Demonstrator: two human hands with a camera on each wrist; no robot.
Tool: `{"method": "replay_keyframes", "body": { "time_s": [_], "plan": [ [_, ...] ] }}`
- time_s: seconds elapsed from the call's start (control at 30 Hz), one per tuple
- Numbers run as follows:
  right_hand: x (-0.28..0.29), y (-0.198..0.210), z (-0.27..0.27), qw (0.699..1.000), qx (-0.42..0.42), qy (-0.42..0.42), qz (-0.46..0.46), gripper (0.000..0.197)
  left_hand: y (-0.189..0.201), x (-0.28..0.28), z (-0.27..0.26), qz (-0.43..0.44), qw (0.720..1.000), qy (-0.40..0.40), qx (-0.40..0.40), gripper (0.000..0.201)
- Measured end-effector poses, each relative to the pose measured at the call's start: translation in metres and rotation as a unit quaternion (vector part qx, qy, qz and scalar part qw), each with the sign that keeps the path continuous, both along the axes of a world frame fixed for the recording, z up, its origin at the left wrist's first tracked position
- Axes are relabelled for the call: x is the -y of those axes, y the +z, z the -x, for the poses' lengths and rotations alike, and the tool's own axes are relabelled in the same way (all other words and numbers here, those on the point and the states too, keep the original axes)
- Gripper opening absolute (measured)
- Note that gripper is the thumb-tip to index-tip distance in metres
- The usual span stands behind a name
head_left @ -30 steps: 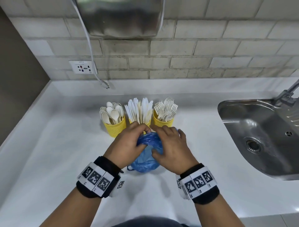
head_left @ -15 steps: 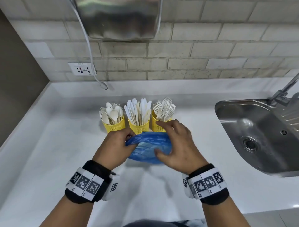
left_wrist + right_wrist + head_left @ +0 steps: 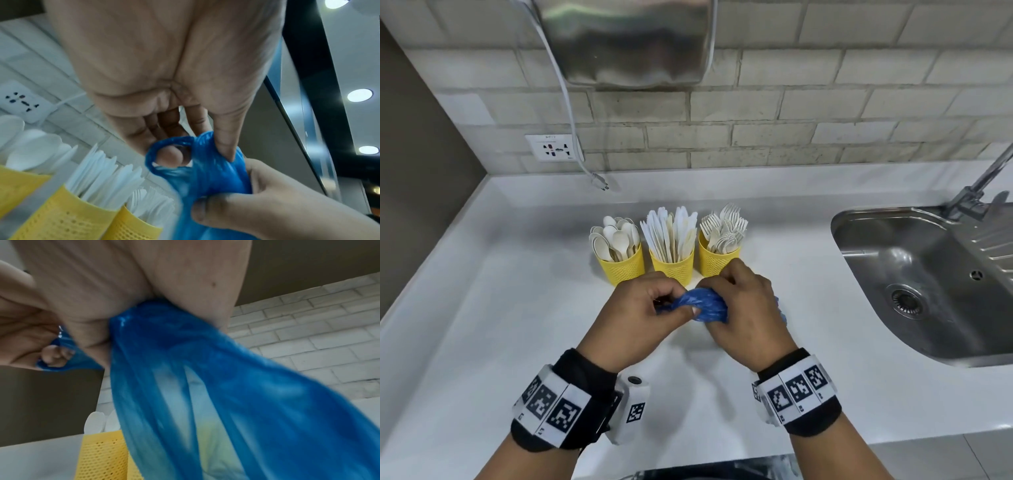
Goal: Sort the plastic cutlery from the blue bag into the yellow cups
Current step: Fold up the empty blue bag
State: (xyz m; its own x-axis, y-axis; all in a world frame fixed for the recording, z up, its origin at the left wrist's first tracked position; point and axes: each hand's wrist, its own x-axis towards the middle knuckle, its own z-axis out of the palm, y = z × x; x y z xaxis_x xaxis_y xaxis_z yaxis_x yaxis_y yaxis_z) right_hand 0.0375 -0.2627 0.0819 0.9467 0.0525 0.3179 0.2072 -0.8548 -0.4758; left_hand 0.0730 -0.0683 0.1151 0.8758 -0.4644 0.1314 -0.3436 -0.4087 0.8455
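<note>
Both hands are bunched on the blue bag point(image 3: 703, 306), which is held just above the tabletop point(image 3: 517, 325) in front of the cups. The left hand point(image 3: 640, 318) pinches one end of the crumpled film between thumb and curled fingers; in the left wrist view a loop of the bag, probably a handle, passes around a fingertip. The right hand point(image 3: 748, 317) has its grip wrapped round the other end, fingers curled over, and in the right wrist view the rest of the bag hangs out of that fist as thin, see-through film. It looks limp and flat, so I judge it to be empty; the two hands held close together suggest the bag is being wrung or balled up now that it is done with, rather than opened.

Just beyond the hands stand three yellow cups in a tight row, touching or nearly so. The left cup point(image 3: 625, 269) holds spoons point(image 3: 616, 236), the middle cup point(image 3: 673, 265) holds knives point(image 3: 671, 233), and the right cup point(image 3: 717, 260) holds forks point(image 3: 726, 228), all handle down, one kind to a cup. No loose cutlery shows on the tabletop, so the sorting looks finished.

To the right, well apart, is a steel sink point(image 3: 914, 274) with its tap point(image 3: 983, 185).
</note>
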Motion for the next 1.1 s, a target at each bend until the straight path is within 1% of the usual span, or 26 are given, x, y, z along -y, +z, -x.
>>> {"method": "replay_keyframes", "body": {
  "time_s": [0.07,0.1,0.13,0.17,0.2,0.23,0.27,0.33,0.37,0.43,0.53,0.63,0.67,0.73,0.8,0.83,0.87,0.9,0.93,1.0,1.1],
  "plan": [
    [-0.007,0.005,0.005,0.999,-0.021,0.040,-0.012,0.064,0.003,0.006,0.005,0.023,1.000,-0.005,-0.016,0.015],
    [-0.012,0.009,0.009,0.996,-0.046,0.064,-0.048,0.076,0.004,0.010,0.007,0.030,0.999,-0.004,-0.024,0.016],
    [-0.015,0.013,0.011,0.988,-0.075,0.080,-0.105,0.084,0.005,0.013,0.010,0.033,0.999,-0.001,-0.026,0.017],
    [-0.017,0.015,0.013,0.977,-0.099,0.087,-0.166,0.087,0.005,0.014,0.011,0.030,0.999,0.002,-0.022,0.018],
    [-0.017,0.015,0.013,0.967,-0.113,0.082,-0.214,0.085,0.006,0.016,0.013,0.026,1.000,0.005,-0.014,0.018],
    [-0.016,0.015,0.013,0.961,-0.119,0.072,-0.237,0.078,0.006,0.017,0.013,0.022,1.000,0.008,-0.008,0.015],
    [-0.014,0.016,0.014,0.963,-0.116,0.064,-0.235,0.067,0.007,0.016,0.014,0.022,1.000,0.011,-0.003,0.013],
    [-0.009,0.017,0.014,0.976,-0.090,0.055,-0.190,0.045,0.012,0.013,0.018,0.030,1.000,0.010,0.004,0.010],
    [-0.007,0.018,0.014,0.980,-0.078,0.057,-0.172,0.039,0.015,0.011,0.021,0.032,0.999,0.002,0.004,0.009],
    [-0.005,0.020,0.012,0.984,-0.062,0.073,-0.149,0.036,0.021,0.005,0.026,0.026,0.999,-0.022,-0.015,0.007],
    [-0.006,0.023,0.012,0.993,-0.033,0.086,-0.078,0.031,0.026,-0.003,0.032,0.029,0.997,-0.051,-0.048,0.012],
    [-0.012,0.024,0.012,0.996,-0.030,0.087,-0.008,0.021,0.027,-0.006,0.038,0.047,0.997,-0.034,-0.043,0.011],
    [-0.014,0.024,0.012,0.996,-0.031,0.087,0.008,0.020,0.024,-0.005,0.039,0.045,0.998,-0.013,-0.031,0.012],
    [-0.015,0.025,0.013,0.996,-0.023,0.080,0.040,0.021,0.017,-0.004,0.043,0.014,0.998,0.048,0.029,0.014],
    [-0.012,0.029,0.017,0.996,-0.004,0.068,0.063,0.025,0.010,-0.004,0.046,-0.030,0.987,0.115,0.106,0.010],
    [-0.010,0.032,0.019,0.996,0.000,0.065,0.064,0.027,0.007,-0.004,0.047,-0.060,0.980,0.131,0.137,0.009],
    [-0.008,0.035,0.023,0.996,-0.003,0.067,0.057,0.030,0.004,-0.004,0.051,-0.092,0.974,0.136,0.154,0.016],
    [-0.006,0.038,0.027,0.996,-0.008,0.071,0.048,0.033,0.001,-0.003,0.054,-0.120,0.972,0.133,0.153,0.021],
    [-0.003,0.041,0.031,0.996,-0.012,0.078,0.038,0.035,-0.001,-0.001,0.058,-0.139,0.973,0.126,0.135,0.022],
    [0.001,0.044,0.042,0.995,-0.017,0.094,0.030,0.039,-0.003,0.004,0.073,-0.158,0.979,0.100,0.084,0.019],
    [0.012,0.042,0.053,0.994,-0.019,0.100,0.049,0.036,0.006,0.013,0.100,-0.124,0.990,0.058,-0.020,0.026]
  ]
}}
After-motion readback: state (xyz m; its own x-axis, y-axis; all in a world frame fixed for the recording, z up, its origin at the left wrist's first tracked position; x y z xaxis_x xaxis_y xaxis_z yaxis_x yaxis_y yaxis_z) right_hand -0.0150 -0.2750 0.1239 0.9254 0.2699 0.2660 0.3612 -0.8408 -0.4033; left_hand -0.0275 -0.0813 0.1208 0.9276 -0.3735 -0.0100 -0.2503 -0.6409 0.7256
